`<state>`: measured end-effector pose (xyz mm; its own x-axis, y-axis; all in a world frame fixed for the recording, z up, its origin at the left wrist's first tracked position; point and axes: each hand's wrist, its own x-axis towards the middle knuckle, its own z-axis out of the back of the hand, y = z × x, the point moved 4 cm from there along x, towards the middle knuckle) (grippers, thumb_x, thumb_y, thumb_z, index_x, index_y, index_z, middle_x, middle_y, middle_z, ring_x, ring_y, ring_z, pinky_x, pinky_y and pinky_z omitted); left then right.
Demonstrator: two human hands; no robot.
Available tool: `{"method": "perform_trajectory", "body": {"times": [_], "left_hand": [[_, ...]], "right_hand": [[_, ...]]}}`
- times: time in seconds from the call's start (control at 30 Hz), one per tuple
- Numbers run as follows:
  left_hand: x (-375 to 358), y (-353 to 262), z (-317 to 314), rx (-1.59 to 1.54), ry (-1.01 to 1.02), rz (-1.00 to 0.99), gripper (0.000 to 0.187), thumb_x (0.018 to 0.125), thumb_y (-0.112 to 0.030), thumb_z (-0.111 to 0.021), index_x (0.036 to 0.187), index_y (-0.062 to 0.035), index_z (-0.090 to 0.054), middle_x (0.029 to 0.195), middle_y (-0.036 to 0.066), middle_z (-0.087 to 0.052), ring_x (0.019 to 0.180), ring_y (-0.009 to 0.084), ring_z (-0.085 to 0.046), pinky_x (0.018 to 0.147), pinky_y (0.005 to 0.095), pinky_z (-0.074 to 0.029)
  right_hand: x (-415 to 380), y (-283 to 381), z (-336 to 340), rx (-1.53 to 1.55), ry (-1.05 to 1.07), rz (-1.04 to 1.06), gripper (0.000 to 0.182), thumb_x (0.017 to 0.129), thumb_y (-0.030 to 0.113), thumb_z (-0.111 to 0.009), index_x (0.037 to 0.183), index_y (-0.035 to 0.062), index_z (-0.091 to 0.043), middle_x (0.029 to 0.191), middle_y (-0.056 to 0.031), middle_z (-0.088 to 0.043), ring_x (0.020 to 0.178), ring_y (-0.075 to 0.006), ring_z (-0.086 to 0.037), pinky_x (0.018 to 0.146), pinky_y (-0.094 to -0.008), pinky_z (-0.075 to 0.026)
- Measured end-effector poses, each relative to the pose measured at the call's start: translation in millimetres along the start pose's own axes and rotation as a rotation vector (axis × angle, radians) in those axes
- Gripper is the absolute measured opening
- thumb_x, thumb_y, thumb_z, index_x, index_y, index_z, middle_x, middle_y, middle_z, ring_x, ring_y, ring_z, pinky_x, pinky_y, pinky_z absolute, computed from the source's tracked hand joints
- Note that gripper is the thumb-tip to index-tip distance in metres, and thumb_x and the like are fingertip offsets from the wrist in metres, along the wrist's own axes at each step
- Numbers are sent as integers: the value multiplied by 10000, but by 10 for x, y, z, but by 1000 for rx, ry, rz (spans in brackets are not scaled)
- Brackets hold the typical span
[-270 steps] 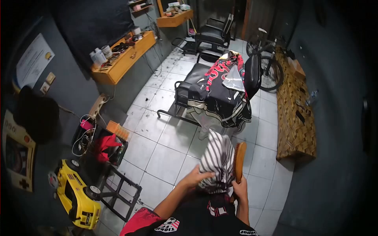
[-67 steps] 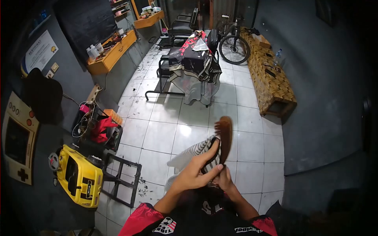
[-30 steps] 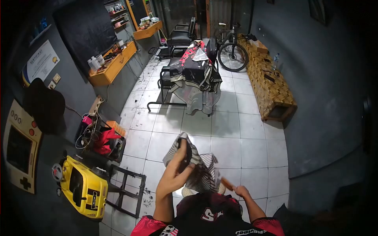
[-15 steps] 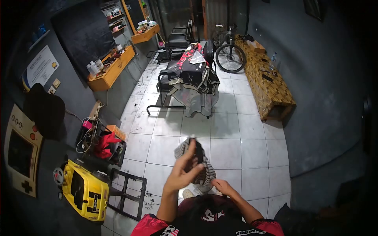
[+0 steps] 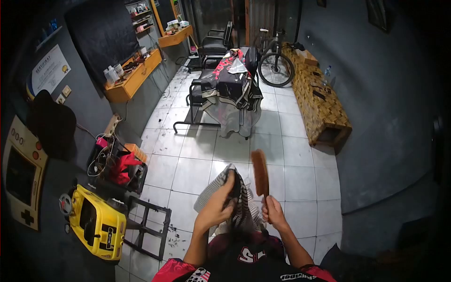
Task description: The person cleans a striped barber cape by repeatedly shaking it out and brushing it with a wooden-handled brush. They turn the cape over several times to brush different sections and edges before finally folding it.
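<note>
My left hand point(image 5: 217, 207) is closed around a grey-and-white striped cloth point(image 5: 209, 190), its thumb pointing up along the bunched top. Something black shows beneath that thumb amid the folds, and I cannot tell what it is. The cloth hangs in front of my body. To the right, my right hand point(image 5: 275, 214) grips the handle of a brush point(image 5: 259, 174) with reddish-brown bristles. The brush stands nearly upright, bristles facing left toward the cloth, a small gap away from it.
Ahead stands a black barber chair point(image 5: 197, 94) draped with a black and red cape point(image 5: 230, 70). A woven-pattern bench point(image 5: 319, 103) runs along the right wall near a bicycle point(image 5: 276, 66). On the left are a yellow ride-on toy car point(image 5: 99, 221), a black frame point(image 5: 152, 225) and an orange-wood shelf point(image 5: 134, 80).
My right hand has moved up and right from the cloth, and the brush now shows raised in it. The cloth has spread wider to the left below my left hand.
</note>
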<state>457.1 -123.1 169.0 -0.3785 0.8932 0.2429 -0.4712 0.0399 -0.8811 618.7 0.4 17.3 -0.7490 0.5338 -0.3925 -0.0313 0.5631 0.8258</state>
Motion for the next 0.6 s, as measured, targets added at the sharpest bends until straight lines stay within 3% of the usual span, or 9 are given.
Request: {"method": "perform_trajectory", "body": {"times": [0.1, 0.13, 0.2, 0.23, 0.27, 0.3, 0.43, 0.5, 0.6], "left_hand": [[-5, 6, -16, -33, 42, -49, 742, 750, 45, -523, 1399, -6, -166, 1208, 285, -453, 1130, 410, -441, 965, 311, -323], [-13, 27, -9, 25, -1, -132, 742, 760, 39, -533, 1401, -2, -163, 1075, 205, -519, 969, 303, -536, 867, 276, -390], [-71, 3, 111, -151, 31, 100, 772, 775, 75, -549, 1415, -15, -126, 1083, 113, -512, 939, 181, -503, 826, 234, -394], [-112, 13, 162, -240, 46, 216, 789, 783, 94, -556, 1422, -22, -108, 1087, 67, -508, 923, 120, -486, 805, 213, -395], [-141, 141, 187, -393, -41, 63, 803, 789, 81, -571, 1429, -44, -102, 936, -5, -478, 801, 71, -443, 742, 193, -383], [-166, 16, 301, -500, -87, 124, 823, 792, 90, -558, 1434, -55, -64, 977, 29, -486, 847, 94, -469, 768, 209, -396], [-290, 46, 566, -709, -237, -13, 855, 807, 115, -511, 1426, -63, 52, 934, 36, -405, 820, 100, -431, 731, 204, -392], [-412, 90, 628, -686, -225, -66, 856, 812, 106, -518, 1426, -66, 54, 958, 44, -425, 846, 107, -447, 745, 206, -394], [-485, 95, 734, -237, -111, 78, 785, 834, -12, -554, 1424, -32, -37, 1109, 151, -484, 959, 182, -476, 819, 247, -388]], "right_hand": [[-157, 232, -571, 93, 153, 226, 279, 979, 297, -349, 881, 53, -441, 525, -3, -348, 428, -84, -327, 391, -234, -277], [-131, 146, -620, 7, 221, 204, 290, 982, 296, -338, 861, 54, -444, 524, -1, -349, 426, -85, -324, 390, -235, -277], [49, -334, -500, 9, 349, 87, 316, 968, 288, -392, 792, 41, -482, 529, -25, -370, 454, -107, -370, 416, -258, -324], [157, -580, -344, -299, 339, 95, 330, 952, 309, -416, 795, 34, -512, 549, -46, -421, 486, -131, -425, 445, -282, -358], [255, -794, -170, -607, 325, 104, 348, 935, 330, -441, 798, 27, -542, 568, -67, -472, 518, -156, -481, 475, -307, -392], [353, -1010, 37, -915, 307, 115, 367, 919, 351, -465, 801, 20, -573, 587, -88, -522, 551, -180, -537, 504, -331, -426], [422, -1871, 1285, -1751, 123, -441, 505, 811, 523, -498, 970, 68, -651, 915, -151, -658, 849, -298, -638, 725, -409, -501], [281, -1958, 1556, -1846, 87, -433, 544, 783, 550, -527, 937, 46, -664, 865, -202, -648, 886, -363, -615, 733, -419, -500], [291, -1953, 1575, -1659, -94, -523, 502, 812, 496, -535, 925, 22, -656, 809, -171, -656, 739, -299, -645, 632, -399, -509]]}}
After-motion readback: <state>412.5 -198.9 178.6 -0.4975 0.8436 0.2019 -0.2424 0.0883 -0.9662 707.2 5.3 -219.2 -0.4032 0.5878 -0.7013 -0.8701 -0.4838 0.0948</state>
